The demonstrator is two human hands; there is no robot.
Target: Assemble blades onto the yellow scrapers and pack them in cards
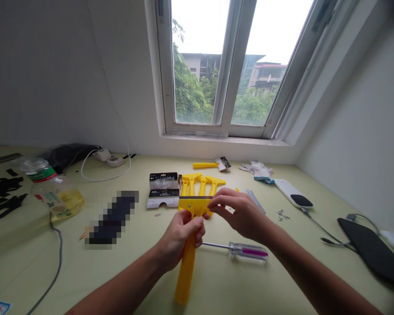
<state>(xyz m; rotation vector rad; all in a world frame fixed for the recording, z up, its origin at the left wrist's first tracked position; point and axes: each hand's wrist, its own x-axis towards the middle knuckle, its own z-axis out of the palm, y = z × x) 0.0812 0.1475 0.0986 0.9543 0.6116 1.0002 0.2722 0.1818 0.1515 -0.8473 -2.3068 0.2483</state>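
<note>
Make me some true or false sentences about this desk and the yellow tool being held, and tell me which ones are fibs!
1. The left hand holds the yellow tool. True.
2. The right hand is on the screwdriver. False: it is up by the wide head of the yellow tool, and the screwdriver lies on the desk.
3. The small screws are in a loose group on the desk. True.
4. The bottle is full to the top. False: the yellow liquid is only in its lower part.
5. It is dark night outside the window. False: it is light, with green trees and buildings.
</note>
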